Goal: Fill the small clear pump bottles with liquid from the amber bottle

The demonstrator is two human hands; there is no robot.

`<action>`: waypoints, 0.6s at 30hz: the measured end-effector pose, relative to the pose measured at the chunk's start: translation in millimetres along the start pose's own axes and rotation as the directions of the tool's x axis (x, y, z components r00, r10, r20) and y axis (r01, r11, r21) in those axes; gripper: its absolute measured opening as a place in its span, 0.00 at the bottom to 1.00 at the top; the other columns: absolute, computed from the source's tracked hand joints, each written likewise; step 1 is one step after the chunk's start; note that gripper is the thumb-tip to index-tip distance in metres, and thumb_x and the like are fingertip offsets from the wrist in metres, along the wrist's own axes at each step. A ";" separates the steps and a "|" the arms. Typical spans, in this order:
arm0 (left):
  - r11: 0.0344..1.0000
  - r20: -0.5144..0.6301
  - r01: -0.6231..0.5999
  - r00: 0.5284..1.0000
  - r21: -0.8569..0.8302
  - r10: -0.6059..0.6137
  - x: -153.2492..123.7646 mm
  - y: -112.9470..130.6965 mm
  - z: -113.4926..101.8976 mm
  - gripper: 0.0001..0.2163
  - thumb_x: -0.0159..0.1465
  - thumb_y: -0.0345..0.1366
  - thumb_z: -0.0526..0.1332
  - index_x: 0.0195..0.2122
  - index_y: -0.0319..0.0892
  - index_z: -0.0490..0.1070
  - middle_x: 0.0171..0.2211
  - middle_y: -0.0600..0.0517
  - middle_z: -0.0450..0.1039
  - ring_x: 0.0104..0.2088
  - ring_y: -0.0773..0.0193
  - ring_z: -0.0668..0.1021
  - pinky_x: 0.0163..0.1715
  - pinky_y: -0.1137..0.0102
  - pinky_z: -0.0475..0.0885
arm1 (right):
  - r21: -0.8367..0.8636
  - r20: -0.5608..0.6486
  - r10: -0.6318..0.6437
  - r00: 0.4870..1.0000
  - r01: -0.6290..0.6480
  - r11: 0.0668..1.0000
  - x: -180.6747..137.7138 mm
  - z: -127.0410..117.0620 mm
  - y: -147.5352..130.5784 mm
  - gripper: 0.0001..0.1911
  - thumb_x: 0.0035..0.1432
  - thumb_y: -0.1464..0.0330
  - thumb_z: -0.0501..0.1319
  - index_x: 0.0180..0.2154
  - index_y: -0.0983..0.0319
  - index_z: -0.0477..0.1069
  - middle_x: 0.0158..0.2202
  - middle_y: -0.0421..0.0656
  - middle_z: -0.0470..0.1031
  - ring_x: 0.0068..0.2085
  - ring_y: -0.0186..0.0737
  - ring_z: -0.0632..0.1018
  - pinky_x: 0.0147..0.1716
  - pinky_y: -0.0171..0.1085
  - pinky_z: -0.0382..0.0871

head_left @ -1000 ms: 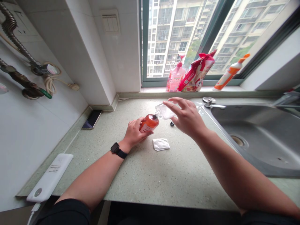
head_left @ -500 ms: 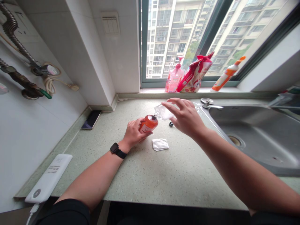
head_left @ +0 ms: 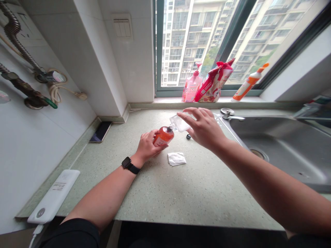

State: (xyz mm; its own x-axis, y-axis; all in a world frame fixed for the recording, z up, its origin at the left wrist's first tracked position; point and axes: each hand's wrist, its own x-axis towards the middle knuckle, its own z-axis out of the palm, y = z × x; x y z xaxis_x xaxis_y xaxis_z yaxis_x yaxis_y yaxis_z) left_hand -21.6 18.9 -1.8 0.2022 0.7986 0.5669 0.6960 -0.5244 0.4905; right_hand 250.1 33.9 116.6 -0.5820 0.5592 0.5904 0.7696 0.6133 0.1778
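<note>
My left hand is wrapped round a small orange bottle that stands tilted on the green counter. My right hand holds a clear, nearly empty pouch tipped so its spout meets the bottle's mouth. A small black cap lies on the counter just below the right hand. A folded white tissue lies in front of the bottle.
A steel sink fills the right side. On the window sill stand a pink pump bottle, a red refill bag and an orange-capped bottle. A phone lies by the wall; a white power bank rests at the counter's left edge.
Both hands keep their hold. The view has drifted slightly, nothing else has visibly moved.
</note>
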 end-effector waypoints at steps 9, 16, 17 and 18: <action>1.000 -0.003 -0.006 1.000 0.006 0.006 0.8 -0.2 0.1 0.32 0.61 0.60 0.74 0.58 0.45 0.71 0.47 0.45 0.85 0.44 0.49 0.86 0.51 0.52 0.77 | -0.003 -0.001 -0.021 1.000 0.021 1.000 2.7 -2.5 -1.7 0.33 0.61 0.78 0.62 0.67 0.57 0.69 0.62 0.52 0.75 0.56 0.55 0.75 0.61 0.54 0.65; 1.000 -0.017 -0.016 1.000 -0.009 0.016 1.1 1.0 -0.4 0.32 0.61 0.59 0.74 0.57 0.45 0.72 0.47 0.45 0.84 0.43 0.49 0.86 0.52 0.52 0.77 | 0.002 0.011 -0.018 1.000 0.018 1.000 2.8 -2.5 -2.4 0.34 0.62 0.78 0.62 0.68 0.56 0.68 0.62 0.52 0.74 0.56 0.56 0.74 0.61 0.54 0.65; 1.000 -0.019 -0.018 1.000 -0.012 0.017 1.2 1.3 -0.5 0.31 0.61 0.59 0.74 0.57 0.45 0.72 0.47 0.45 0.84 0.43 0.50 0.86 0.52 0.52 0.77 | 0.003 0.014 -0.019 1.000 0.019 1.000 3.1 -2.7 -2.7 0.35 0.61 0.78 0.62 0.68 0.56 0.68 0.62 0.52 0.74 0.56 0.55 0.74 0.61 0.54 0.65; 1.000 -0.021 -0.017 1.000 -0.013 0.017 1.2 1.5 -0.5 0.31 0.61 0.59 0.74 0.57 0.45 0.72 0.46 0.45 0.84 0.43 0.50 0.86 0.52 0.52 0.77 | 0.002 0.016 -0.021 1.000 0.021 1.000 3.5 -3.0 -3.2 0.35 0.61 0.78 0.62 0.68 0.55 0.68 0.62 0.52 0.74 0.57 0.55 0.74 0.61 0.54 0.65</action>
State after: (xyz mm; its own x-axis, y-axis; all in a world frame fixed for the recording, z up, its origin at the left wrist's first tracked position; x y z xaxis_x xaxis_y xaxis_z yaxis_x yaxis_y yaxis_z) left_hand -20.7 18.9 0.0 0.1993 0.7829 0.5893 0.6836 -0.5419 0.4888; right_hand 246.4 32.2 120.5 -0.6020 0.5555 0.5736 0.7569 0.6259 0.1883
